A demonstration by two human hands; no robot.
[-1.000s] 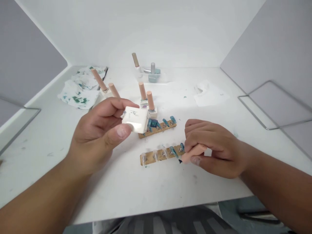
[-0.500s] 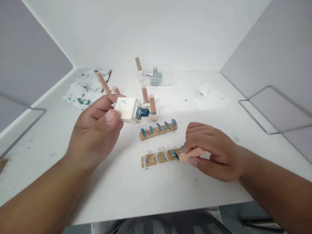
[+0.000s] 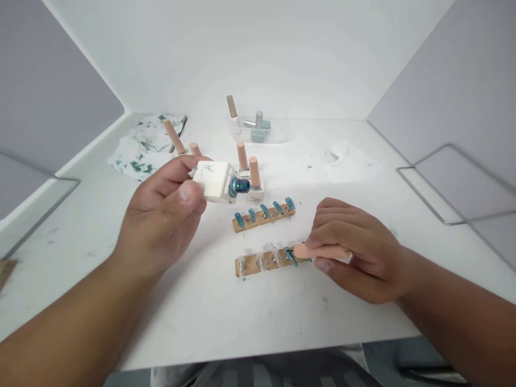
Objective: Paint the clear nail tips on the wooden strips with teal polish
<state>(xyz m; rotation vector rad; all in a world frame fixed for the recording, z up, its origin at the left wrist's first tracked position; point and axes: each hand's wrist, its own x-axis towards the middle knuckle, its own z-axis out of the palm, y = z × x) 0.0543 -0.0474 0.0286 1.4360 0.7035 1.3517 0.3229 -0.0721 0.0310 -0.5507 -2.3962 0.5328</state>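
Note:
My left hand (image 3: pixel 161 215) is closed on a white square polish bottle (image 3: pixel 213 181), held on its side above the table, its teal-stained open neck (image 3: pixel 238 186) pointing right. My right hand (image 3: pixel 355 252) pinches a peach brush cap (image 3: pixel 320 251) and rests on the table, the brush end at the right end of the near wooden nail strip (image 3: pixel 266 262). That strip carries clear nail tips and teal ones by the brush. A second wooden strip (image 3: pixel 264 214) with several teal nail tips lies just behind it.
Two capped polish bottles (image 3: pixel 253 180) stand behind the strips, and two more (image 3: pixel 179 144) lean to the left. Stained tissues (image 3: pixel 141 148) lie at the back left. A clear tray (image 3: pixel 252 129) holds bottles at the back. A white tissue (image 3: pixel 346 161) and a wire frame (image 3: pixel 451 183) are on the right.
My left hand turned the white bottle so its teal neck shows and pulled it a little left. My right hand shifted slightly right, and the brush cap now lies more level.

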